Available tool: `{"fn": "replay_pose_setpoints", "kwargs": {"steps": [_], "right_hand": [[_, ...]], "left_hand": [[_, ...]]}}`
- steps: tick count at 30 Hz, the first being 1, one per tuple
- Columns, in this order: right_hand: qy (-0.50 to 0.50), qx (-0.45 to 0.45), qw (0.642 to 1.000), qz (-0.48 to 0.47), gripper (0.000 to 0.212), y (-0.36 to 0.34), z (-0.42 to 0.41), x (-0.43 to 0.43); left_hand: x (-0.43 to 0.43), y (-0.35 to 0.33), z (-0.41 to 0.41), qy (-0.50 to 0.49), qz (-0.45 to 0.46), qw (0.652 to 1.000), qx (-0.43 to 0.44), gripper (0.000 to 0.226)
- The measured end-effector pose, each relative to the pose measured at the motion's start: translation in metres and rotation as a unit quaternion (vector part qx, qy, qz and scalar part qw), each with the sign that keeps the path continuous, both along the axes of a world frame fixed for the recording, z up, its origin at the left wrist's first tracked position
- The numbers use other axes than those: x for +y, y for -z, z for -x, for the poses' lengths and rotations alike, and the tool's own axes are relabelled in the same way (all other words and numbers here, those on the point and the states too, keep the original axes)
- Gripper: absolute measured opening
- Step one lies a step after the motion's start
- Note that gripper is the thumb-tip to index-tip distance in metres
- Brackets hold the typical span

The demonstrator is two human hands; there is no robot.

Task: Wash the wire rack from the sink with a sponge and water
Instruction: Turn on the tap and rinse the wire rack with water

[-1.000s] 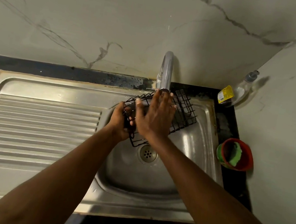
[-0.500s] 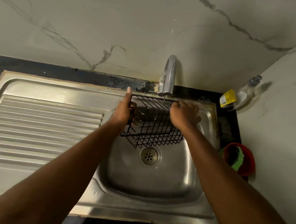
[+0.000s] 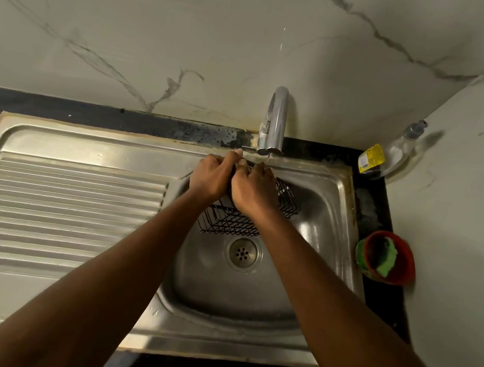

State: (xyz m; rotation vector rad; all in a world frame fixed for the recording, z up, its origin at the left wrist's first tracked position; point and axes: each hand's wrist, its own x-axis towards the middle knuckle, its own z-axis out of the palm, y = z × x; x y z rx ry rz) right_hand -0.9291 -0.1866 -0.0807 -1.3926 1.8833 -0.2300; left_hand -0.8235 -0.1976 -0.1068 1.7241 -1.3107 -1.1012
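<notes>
Under the tap (image 3: pixel 276 120), grips the wire rack (image 3: pixel 229 223) by its top edge with curled fingers (image 3: pixel 233 160), left hand (image 3: pixel 211 176) touching right hand (image 3: pixel 252 192). Holds it tilted above the drain (image 3: pixel 242 252) inside the sink (image 3: pixel 333 201). Well right: red cup (image 3: pixel 407 260), green sponge (image 3: pixel 386 259) inside.

Left grip (image 3: pixel 212 176): curled round the top edge of the wire rack (image 3: pixel 231 223), right under the tap (image 3: pixel 275 120).
Right grip (image 3: pixel 253 192): touching the left, fingers curled on the same edge.
Wire rack: black, tilted over the sink (image 3: pixel 312 248), above the drain (image 3: pixel 243 252).
Counter (image 3: pixel 369 200): red cup (image 3: pixel 404 260) holding a green sponge (image 3: pixel 386 261); clear bottle (image 3: pixel 392 155) in the corner.
</notes>
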Motion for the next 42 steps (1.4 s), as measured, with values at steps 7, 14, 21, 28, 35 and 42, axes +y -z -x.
{"fn": "replay_pose_setpoints", "kwargs": {"steps": [7,14,21,28,35,42], "right_hand": [[0.114,0.007,0.988,-0.100,0.078,0.043,0.053,-0.030],[0.130,0.010,0.983,-0.130,0.087,0.044,0.059,-0.043],[0.046,-0.046,0.993,-0.103,0.085,0.031,0.002,-0.024],[-0.025,-0.033,0.999,-0.033,0.065,0.037,-0.003,-0.034],[0.100,0.022,0.993,-0.062,0.076,0.068,0.068,-0.048],[0.006,-0.020,1.000,-0.007,0.058,0.059,0.096,-0.057]], "left_hand": [[0.022,0.009,-0.004,0.013,-0.027,0.999,0.036,0.080],[0.021,-0.005,0.004,-0.034,0.000,0.999,0.016,0.071],[0.021,0.013,0.003,-0.019,0.005,0.997,-0.078,0.068],[0.028,0.016,0.005,-0.003,-0.017,1.000,-0.015,0.042],[0.026,-0.001,-0.006,-0.026,-0.009,0.999,0.019,0.049],[0.033,-0.003,-0.026,-0.069,-0.034,0.995,0.066,0.035]]}}
